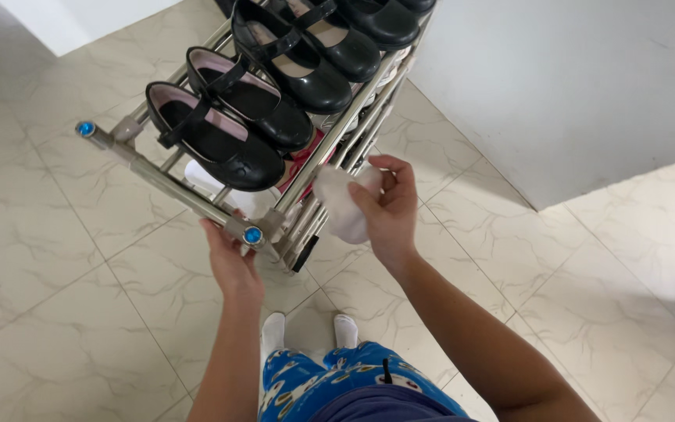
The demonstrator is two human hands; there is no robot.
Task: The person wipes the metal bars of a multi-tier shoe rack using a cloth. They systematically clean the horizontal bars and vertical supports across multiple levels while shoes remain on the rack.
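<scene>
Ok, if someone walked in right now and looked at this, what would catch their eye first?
Probably the row of glossy black strap shoes lined up on the top shelf of a metal shoe rack on the pale tiled floor. Next, the right hand pressing a white cloth against the rack's front rail, while the left hand grips the near corner under a blue end cap.

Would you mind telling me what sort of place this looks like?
Probably a home entryway or hallway: a metal shoe rack with black strap shoes, a marble-look tiled floor and plain white walls.
</scene>
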